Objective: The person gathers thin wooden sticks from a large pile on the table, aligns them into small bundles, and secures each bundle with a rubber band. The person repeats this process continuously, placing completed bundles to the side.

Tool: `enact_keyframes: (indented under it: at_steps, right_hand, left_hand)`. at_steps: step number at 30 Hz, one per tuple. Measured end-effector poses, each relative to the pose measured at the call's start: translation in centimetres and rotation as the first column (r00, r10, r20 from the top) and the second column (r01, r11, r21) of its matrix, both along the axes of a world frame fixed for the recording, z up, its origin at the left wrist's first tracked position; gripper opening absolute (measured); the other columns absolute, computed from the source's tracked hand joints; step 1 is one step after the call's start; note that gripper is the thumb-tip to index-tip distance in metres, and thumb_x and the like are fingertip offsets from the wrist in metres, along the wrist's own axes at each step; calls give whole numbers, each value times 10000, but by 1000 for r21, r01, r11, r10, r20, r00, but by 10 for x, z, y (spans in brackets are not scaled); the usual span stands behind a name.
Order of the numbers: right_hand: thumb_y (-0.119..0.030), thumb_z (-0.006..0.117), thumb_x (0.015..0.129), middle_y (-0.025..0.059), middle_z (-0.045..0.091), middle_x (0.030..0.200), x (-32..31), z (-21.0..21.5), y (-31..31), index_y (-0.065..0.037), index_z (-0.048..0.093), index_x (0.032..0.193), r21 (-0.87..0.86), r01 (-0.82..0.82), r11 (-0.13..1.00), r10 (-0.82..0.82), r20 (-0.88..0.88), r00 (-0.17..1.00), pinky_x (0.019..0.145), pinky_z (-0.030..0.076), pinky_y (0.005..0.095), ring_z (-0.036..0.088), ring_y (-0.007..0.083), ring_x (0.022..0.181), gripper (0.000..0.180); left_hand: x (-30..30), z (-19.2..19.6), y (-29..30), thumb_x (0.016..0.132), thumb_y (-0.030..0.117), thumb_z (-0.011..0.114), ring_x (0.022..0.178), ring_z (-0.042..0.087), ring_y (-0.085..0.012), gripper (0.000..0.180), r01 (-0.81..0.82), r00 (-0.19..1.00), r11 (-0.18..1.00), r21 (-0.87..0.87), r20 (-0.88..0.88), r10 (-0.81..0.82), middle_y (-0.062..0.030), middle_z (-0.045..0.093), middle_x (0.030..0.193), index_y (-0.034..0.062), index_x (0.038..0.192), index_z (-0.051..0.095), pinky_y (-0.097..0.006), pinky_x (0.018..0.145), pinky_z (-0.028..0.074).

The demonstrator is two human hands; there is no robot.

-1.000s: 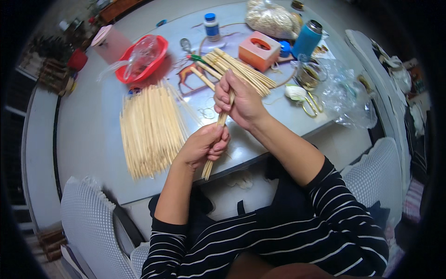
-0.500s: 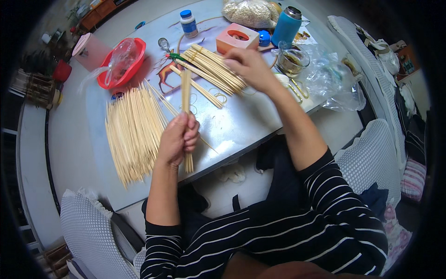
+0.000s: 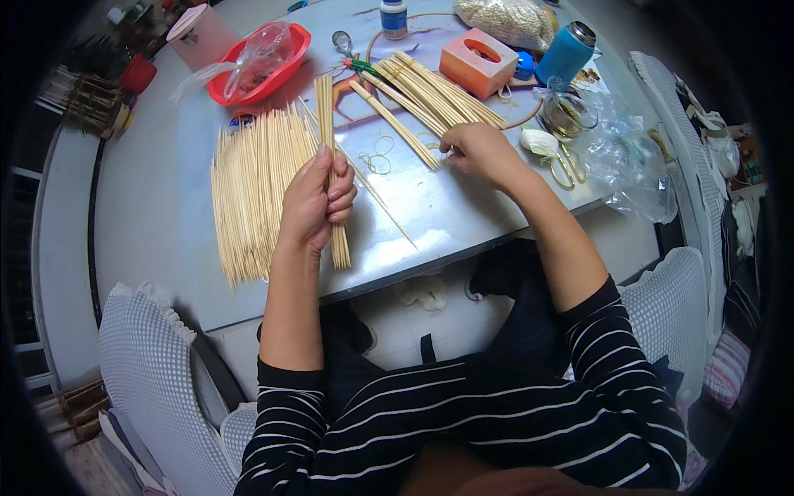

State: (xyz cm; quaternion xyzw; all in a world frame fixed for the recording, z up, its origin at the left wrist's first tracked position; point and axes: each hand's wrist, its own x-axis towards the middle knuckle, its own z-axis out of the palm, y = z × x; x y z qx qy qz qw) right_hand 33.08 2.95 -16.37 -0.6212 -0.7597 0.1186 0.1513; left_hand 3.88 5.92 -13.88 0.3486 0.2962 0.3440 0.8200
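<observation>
My left hand (image 3: 321, 198) is wrapped round a bundle of bamboo skewers (image 3: 325, 107), held nearly upright above the table's front part. To its left lies a broad pile of loose skewers (image 3: 260, 190). My right hand (image 3: 488, 159) is at the near ends of several stacked skewer bundles (image 3: 434, 93), thumb and fingers drawn together; whatever they may pinch is hidden. A thinner skewer bundle (image 3: 397, 128) lies just left of that hand. Thin rubber bands (image 3: 378, 161) rest on the table between my hands, beside a single loose skewer (image 3: 379, 201).
Toward the back stand a red basin (image 3: 298, 62) with a plastic bag, a white-and-blue bottle (image 3: 394, 20), a tissue box (image 3: 478, 63) and a blue flask (image 3: 566, 54). At right are a glass cup (image 3: 569, 116), scissors (image 3: 566, 168) and a crumpled clear bag (image 3: 637, 169).
My right hand has moved from beside the stacked bundles to their near ends, its fingers now drawn together. My left hand keeps its grip on the skewers. The whole view has shifted.
</observation>
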Motion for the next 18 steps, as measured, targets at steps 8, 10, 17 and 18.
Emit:
enact_keyframes:
  at_steps: [8,10,17,18]
  right_hand:
    - [-102,639,792,205,703,890,-29,-25,24,-36,710,865,48,152,987,-159,281,946,743,536,484,683,373,834,122]
    - [-119,649,783,210,701,868,-31,-25,29,-25,701,838,12,172,985,-169,273,947,728,538,476,684,373,807,120]
    - [-120,672,824,62,634,687,6,5,28,-26,629,769,-225,122,967,-232,-568,790,502,452,271,558,124,534,118]
    - [-129,673,844,38,622,681,-1,23,24,-36,628,779,-309,83,948,-280,-676,682,483,425,243,534,89,525,123]
  left_hand:
    - [-2,3,0,1082,409,360,462,245,-40,369,-8,999,1000,30,-53,10,42,337,614,116,883,464,-187,381,203]
    - [-4,3,1,1081,408,364,460,246,-41,368,-9,998,1000,21,-56,10,41,339,614,115,883,463,-188,381,204]
    - [-8,1,5,1072,425,393,455,264,-35,375,-57,998,998,25,-10,57,48,348,603,106,904,496,-185,378,215]
    - [-9,1,5,1067,430,409,453,277,-33,376,-74,997,997,27,-20,75,51,356,596,104,907,506,-184,376,221]
